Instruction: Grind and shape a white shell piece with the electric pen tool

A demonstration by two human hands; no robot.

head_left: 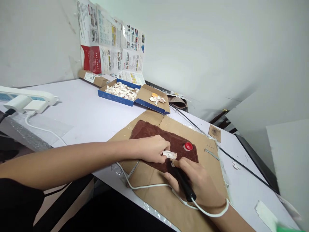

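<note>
My left hand (154, 149) pinches a white piece that looks like a shell (170, 154) between thumb and fingers, over a brown cloth pad (149, 130). My right hand (199, 180) is wrapped round a black pen-shaped tool (183, 184) with a white cord leaving its back end. The tool's front end points at the white piece; whether they touch I cannot tell. Just beyond both hands, on the pad, stands a small red-rimmed pot (187, 146). Under the pad lies brown cardboard (154, 199).
Towards the back, an open blue box (116, 96) holds many white pieces, with several more and an orange one on its lid. Tweezers (211, 154) lie right of the pad. A power strip (41, 96) is at left. The white cord (149, 186) crosses the cardboard near me.
</note>
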